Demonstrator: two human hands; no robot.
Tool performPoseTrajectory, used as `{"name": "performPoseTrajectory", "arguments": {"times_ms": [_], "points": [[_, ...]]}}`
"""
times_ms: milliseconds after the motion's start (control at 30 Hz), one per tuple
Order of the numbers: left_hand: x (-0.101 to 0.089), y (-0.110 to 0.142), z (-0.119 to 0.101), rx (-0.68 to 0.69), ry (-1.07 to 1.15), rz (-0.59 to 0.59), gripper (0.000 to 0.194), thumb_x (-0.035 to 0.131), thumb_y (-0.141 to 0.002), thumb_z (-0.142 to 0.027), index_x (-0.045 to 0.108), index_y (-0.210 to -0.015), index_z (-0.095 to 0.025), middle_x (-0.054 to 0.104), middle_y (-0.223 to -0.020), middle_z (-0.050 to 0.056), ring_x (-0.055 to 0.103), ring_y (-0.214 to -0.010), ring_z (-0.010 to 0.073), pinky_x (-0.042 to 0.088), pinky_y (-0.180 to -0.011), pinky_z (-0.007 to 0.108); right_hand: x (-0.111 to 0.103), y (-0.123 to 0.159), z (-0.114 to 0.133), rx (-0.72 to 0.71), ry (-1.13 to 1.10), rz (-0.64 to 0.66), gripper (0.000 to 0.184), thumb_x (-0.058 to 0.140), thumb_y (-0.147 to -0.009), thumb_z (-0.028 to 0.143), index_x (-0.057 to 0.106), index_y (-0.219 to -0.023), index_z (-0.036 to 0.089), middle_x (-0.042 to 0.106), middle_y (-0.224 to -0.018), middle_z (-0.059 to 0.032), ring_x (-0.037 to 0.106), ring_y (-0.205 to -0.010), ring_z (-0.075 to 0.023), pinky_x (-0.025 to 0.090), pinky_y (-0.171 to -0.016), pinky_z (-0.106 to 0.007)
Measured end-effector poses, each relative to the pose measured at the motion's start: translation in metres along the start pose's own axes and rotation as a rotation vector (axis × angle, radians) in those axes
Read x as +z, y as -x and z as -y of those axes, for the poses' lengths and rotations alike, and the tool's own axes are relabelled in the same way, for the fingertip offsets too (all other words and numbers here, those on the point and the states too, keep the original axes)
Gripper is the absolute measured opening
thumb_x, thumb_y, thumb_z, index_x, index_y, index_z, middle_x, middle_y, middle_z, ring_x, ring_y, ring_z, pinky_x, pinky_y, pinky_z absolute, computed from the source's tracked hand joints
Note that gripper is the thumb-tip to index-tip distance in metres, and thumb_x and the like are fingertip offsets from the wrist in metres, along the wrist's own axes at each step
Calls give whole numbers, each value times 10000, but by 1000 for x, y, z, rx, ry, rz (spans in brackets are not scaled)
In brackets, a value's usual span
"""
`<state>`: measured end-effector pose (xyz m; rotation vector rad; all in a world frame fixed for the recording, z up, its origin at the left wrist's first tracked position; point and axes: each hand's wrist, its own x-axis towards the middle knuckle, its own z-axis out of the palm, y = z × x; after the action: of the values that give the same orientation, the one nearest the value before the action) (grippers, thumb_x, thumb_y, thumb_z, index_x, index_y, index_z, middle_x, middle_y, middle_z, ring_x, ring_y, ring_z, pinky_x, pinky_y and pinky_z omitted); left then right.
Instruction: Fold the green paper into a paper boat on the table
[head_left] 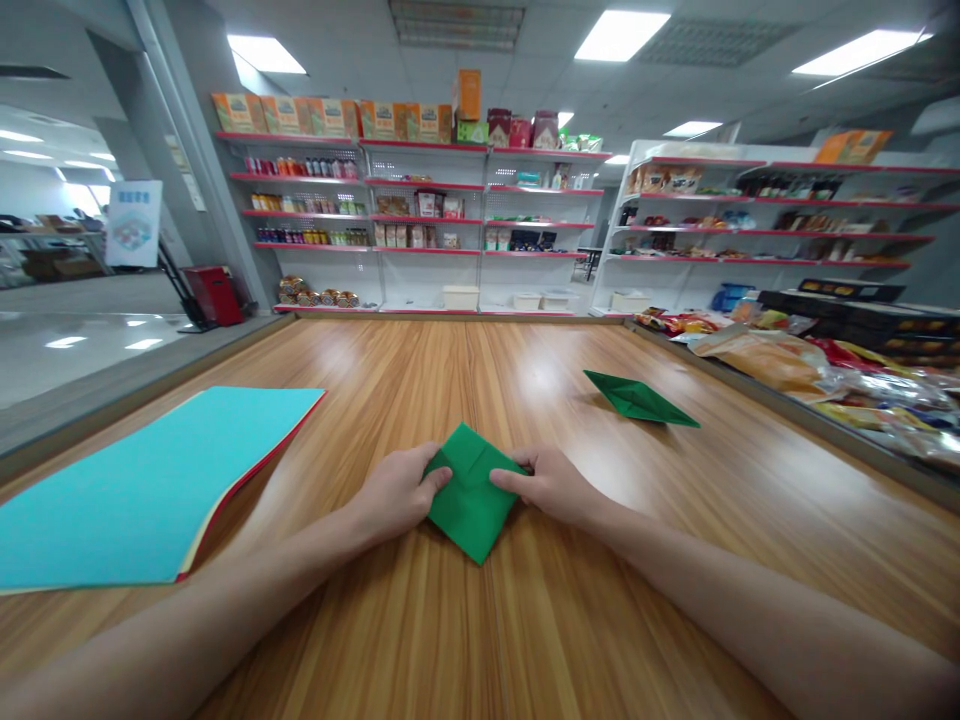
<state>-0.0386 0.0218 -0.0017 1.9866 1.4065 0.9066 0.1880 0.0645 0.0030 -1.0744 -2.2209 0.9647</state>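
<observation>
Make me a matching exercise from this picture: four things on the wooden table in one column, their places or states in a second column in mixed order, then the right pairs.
Things:
1. folded green paper
2. green paper boat
3. stack of coloured sheets
4. snack packets

Places or states:
A. lying flat at the left, turquoise sheet on top
B. pinched between left hand and right hand
C. piled along the table's right edge
D. alone on the wood, beyond the right hand

Pairs: 1-B, 2-D, 3-A, 4-C

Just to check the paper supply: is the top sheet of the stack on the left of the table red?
No, the top sheet of the paper stack is turquoise; red shows only as a thin edge underneath it.
</observation>
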Motion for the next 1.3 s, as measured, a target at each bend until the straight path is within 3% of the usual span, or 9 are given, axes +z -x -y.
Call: {"name": "performPoseTrajectory", "arguments": {"times_ms": [100,267,400,467,667,900,1033,1200,1300], "points": [[5,3,1,245,-419,-59,443,450,-889,-204,477,-1329,-159,532,-1318,157,459,-1254,290,322,-1065,494,2,0,1,30,424,-82,471,575,-790,571,537,-562,161,521,-546,-27,450,-511,-125,259,-491,-253],[6,5,-4,269,-591,372,538,280,-975,-336,273,-1466,-119,193,-1540,137,155,-1426,259,198,-1138,464,12,9,8,79,654,-239,488,579,-772,588,620,-993,154,638,-867,-131,601,-822,-275,433,-690,-365],[0,9,-14,260,-617,418,702,238,-953,-543,123,-1500,-119,75,-1549,143,53,-1435,289,114,-1136,509,14,15,2,-163,570,-108,804,576,-754,621,396,-1382,154,459,-1334,-184,397,-1267,-331,337,-1015,-473],[-2,11,-16,272,-622,434,753,238,-935,-584,101,-1500,-106,56,-1546,156,51,-1434,301,106,-1132,517,14,13,-3,-156,535,-26,957,573,-723,677,276,-1461,146,334,-1448,-193,256,-1364,-355,246,-1083,-510],[-3,14,-19,246,-658,453,782,226,-920,-612,103,-1501,-102,26,-1550,159,22,-1432,320,93,-1127,530,11,4,-6,69,513,1,1179,620,-614,741,179,-1488,84,212,-1505,-231,152,-1399,-393,181,-1102,-557],[-4,15,-24,220,-648,472,767,243,-923,-597,98,-1503,-117,48,-1550,159,13,-1429,333,92,-1117,557,-8,-11,-23,191,526,-173,1031,609,-696,662,252,-1458,66,317,-1460,-222,268,-1360,-371,232,-1091,-513],[-3,15,-25,195,-657,468,777,241,-921,-603,89,-1502,-109,37,-1550,155,8,-1430,330,86,-1119,561,2,-4,-19,178,549,-204,903,561,-773,612,256,-1464,116,315,-1460,-220,242,-1373,-367,183,-1088,-553],[-2,16,-28,188,-690,466,786,192,-922,-618,101,-1500,-93,13,-1548,152,-4,-1431,315,90,-1130,540,22,7,-7,95,546,-47,1162,612,-618,752,145,-1503,162,165,-1530,-186,71,-1415,-388,89,-1102,-591],[-2,17,-30,179,-706,477,782,187,-922,-622,87,-1503,-109,17,-1553,138,-13,-1432,306,88,-1134,538,14,-1,-12,179,522,-92,1154,618,-633,738,155,-1500,134,198,-1513,-214,94,-1406,-406,112,-1094,-598]]}}
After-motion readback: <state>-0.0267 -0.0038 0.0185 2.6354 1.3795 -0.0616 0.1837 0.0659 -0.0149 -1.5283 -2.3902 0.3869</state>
